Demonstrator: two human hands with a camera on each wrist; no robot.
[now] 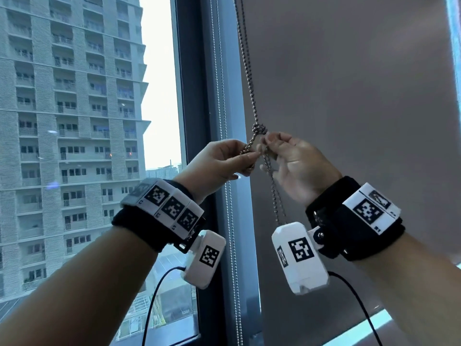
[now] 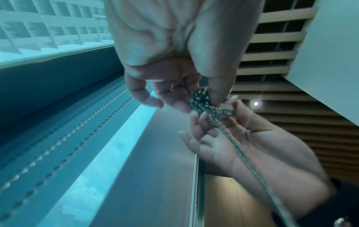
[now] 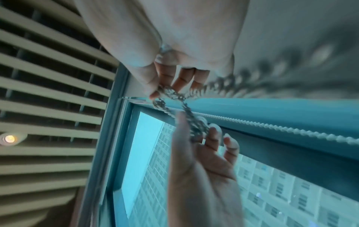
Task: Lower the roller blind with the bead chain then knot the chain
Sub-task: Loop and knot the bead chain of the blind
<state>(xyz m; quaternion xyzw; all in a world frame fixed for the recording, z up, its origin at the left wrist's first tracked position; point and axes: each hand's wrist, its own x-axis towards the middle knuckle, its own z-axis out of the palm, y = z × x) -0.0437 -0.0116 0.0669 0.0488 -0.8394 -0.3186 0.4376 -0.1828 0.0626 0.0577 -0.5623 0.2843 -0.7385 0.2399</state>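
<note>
The bead chain [image 1: 250, 78] hangs down in front of the left edge of the grey roller blind [image 1: 349, 96], its two strands running close together until they bunch into a knot [image 1: 260, 129] just above both hands. The left hand [image 1: 217, 162] sits just below and to the left of the knot, thumb and forefinger pinched on a short loop of chain that slants up into it, with the other fingers loosely curled beneath. The right hand [image 1: 296, 166] is just to the right of the knot, palm turned toward the left hand; its thumb and fingertips nip the chain right under the knot, and the remaining fingers are spread and only lightly bent. From that pinch the two strands fall across the right palm and go on down past the white wrist camera [image 1: 299, 257]. A second, paler bead chain [image 1: 229, 221] hangs apart along the dark window frame [image 1: 197, 96], well left of the hands' work.
</note>
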